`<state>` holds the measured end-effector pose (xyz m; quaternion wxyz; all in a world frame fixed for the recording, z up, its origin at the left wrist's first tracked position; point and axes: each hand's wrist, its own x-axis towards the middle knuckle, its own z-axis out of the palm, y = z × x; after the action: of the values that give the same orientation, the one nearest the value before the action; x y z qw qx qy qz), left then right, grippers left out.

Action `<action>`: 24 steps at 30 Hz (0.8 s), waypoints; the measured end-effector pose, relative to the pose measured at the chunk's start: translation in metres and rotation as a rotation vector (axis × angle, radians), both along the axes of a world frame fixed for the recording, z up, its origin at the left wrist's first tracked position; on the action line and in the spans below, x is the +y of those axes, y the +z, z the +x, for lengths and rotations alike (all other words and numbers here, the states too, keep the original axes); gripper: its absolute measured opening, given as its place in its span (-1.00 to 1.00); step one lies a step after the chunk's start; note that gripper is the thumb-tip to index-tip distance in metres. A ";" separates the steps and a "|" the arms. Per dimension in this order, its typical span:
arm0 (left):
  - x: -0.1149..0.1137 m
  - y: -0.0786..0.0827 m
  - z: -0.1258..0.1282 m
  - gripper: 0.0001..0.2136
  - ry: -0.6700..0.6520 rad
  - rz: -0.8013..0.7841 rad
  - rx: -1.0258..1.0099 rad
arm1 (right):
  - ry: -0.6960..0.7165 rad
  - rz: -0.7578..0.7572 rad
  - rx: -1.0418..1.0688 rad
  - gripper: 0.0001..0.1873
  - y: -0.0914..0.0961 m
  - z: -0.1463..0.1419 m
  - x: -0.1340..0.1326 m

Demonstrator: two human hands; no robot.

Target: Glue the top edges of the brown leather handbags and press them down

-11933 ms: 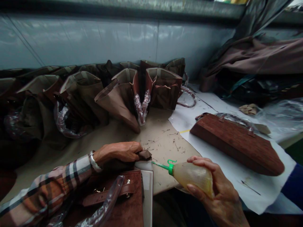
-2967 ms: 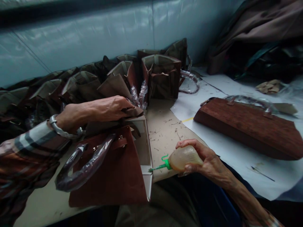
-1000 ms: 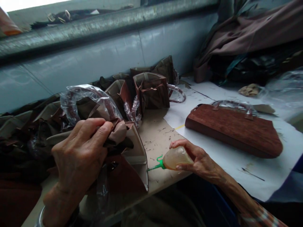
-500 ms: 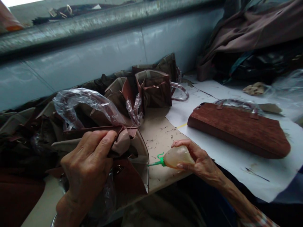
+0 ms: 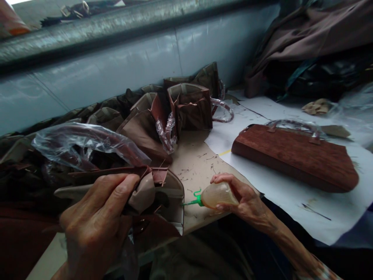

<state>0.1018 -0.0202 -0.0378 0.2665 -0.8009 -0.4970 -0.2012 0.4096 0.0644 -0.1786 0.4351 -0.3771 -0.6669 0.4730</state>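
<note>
My left hand [image 5: 97,217] is closed on the upper edge and folded lining of a brown handbag [image 5: 163,223], whose mouth faces right. A plastic-wrapped handle [image 5: 87,142] rises behind that edge. Wrapped in my right hand [image 5: 247,200] is a translucent squeeze bottle [image 5: 220,195] with amber liquid inside, probably glue. Its thin green nozzle [image 5: 192,202] points left, and the tip meets the bag's right side edge. A small green cap hook sticks up from the nozzle's base. My left fingertips are partly hidden behind the lining.
Several unfinished brown bags [image 5: 190,105] stand along the wall at the back left. A brown suede bag [image 5: 294,159] lies on white paper [image 5: 309,221] to the right. Thread scraps litter the beige board [image 5: 201,163]. Dark cloth [image 5: 320,35] is heaped at the back right.
My left hand has shifted left and slightly down, drawing the bag's edge with it. The wrapped handle has tipped left. The bottle stays nearly in place at the bag's side edge.
</note>
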 end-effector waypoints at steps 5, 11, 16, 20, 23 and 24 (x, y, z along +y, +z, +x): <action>-0.009 0.000 -0.008 -0.35 -0.017 -0.089 -0.064 | 0.050 0.025 0.038 -0.43 0.001 -0.001 -0.006; -0.006 0.007 -0.003 -0.44 0.057 -0.191 -0.114 | -0.015 0.109 0.027 -0.45 0.001 -0.001 -0.002; -0.001 0.010 -0.002 -0.57 0.066 -0.230 -0.121 | -0.004 0.120 0.051 -0.46 -0.007 -0.001 0.000; 0.000 0.011 -0.006 -0.65 0.025 -0.226 -0.121 | 0.041 0.113 0.069 -0.48 -0.009 0.000 -0.008; 0.001 0.012 -0.007 -0.68 0.025 -0.238 -0.138 | 0.097 0.095 0.070 -0.48 -0.005 0.001 -0.014; 0.001 0.013 -0.007 -0.68 0.028 -0.235 -0.139 | 0.104 0.090 0.071 -0.48 -0.005 0.002 -0.015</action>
<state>0.0949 -0.0197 -0.0253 0.1386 -0.8036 -0.5458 -0.1928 0.4111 0.0496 -0.1833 0.4499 -0.3053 -0.6902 0.4776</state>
